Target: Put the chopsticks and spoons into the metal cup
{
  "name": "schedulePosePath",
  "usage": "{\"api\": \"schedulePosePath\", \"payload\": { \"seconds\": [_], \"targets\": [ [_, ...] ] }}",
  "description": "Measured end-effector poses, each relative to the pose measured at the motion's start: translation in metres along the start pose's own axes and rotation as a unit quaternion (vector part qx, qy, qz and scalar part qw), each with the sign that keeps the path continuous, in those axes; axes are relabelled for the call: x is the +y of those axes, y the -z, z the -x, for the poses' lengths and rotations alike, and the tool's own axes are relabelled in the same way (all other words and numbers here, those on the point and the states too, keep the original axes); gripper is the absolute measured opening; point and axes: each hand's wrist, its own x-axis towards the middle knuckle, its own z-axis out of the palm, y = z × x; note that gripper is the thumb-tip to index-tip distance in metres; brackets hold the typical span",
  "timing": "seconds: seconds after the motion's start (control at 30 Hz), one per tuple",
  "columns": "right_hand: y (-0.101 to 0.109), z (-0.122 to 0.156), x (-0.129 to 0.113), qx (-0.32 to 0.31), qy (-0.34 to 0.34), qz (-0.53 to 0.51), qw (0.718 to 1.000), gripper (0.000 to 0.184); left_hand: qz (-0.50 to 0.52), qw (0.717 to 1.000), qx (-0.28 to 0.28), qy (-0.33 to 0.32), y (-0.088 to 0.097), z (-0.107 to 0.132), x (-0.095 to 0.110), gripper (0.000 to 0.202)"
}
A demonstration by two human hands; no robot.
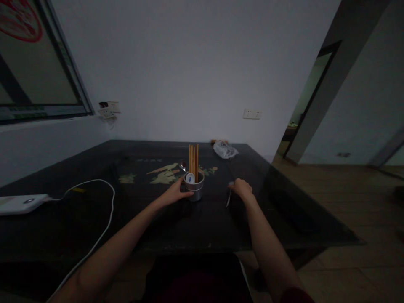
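Observation:
A small metal cup [195,191] stands on the dark table [158,227], holding upright wooden chopsticks [193,162], a spoon [182,166] and a white-and-blue spoon end. My left hand [175,192] is wrapped against the cup's left side. My right hand [241,188] rests on the table to the right of the cup, fingers closed around a thin metal utensil [228,198] whose end lies on the tabletop.
A white device [19,203] with a white cable [104,219] lies at the table's left. A crumpled plastic bag [224,149] sits at the far edge by the wall. A doorway opens on the right over wooden floor.

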Motion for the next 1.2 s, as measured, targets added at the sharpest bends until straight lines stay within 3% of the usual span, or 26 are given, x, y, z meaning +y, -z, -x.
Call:
{"api": "schedulePosePath", "payload": {
  "seconds": [0.4, 0.53, 0.6, 0.7, 0.8, 0.93, 1.0, 1.1, 1.2],
  "targets": [
    [-0.003, -0.001, -0.003, -0.031, -0.004, 0.022, 0.999, 0.043, -0.055, 0.998, -0.011, -0.011, 0.020, 0.003, 0.015, 0.068],
    [-0.004, -0.003, -0.002, -0.032, -0.003, 0.021, 0.999, 0.043, -0.122, 0.992, -0.014, 0.021, 0.039, 0.003, 0.016, 0.047],
    [-0.005, -0.003, -0.002, -0.034, -0.004, 0.018, 0.999, 0.045, -0.149, 0.985, -0.058, 0.068, 0.045, 0.006, 0.017, 0.036],
    [-0.005, -0.005, -0.001, -0.035, -0.005, 0.016, 0.999, 0.046, -0.147, 0.968, -0.161, 0.127, 0.044, 0.014, 0.028, 0.036],
    [-0.004, -0.006, 0.000, -0.038, -0.001, 0.012, 0.999, 0.046, -0.108, 0.949, -0.262, 0.142, 0.029, 0.023, 0.054, 0.038],
    [0.001, -0.009, 0.006, -0.051, 0.007, -0.002, 0.999, 0.042, -0.079, 0.922, -0.370, 0.085, -0.009, 0.025, 0.098, 0.033],
    [0.005, -0.011, 0.011, -0.062, 0.013, -0.016, 0.998, 0.036, -0.100, 0.920, -0.379, 0.023, -0.035, 0.018, 0.111, 0.027],
    [0.009, -0.013, 0.018, -0.071, 0.015, -0.032, 0.997, 0.029, -0.181, 0.906, -0.377, -0.059, -0.078, -0.002, 0.115, 0.019],
    [0.010, -0.015, 0.023, -0.062, 0.005, -0.037, 0.997, 0.024, -0.306, 0.901, -0.298, -0.078, -0.118, -0.033, 0.106, 0.020]
  ]
}}
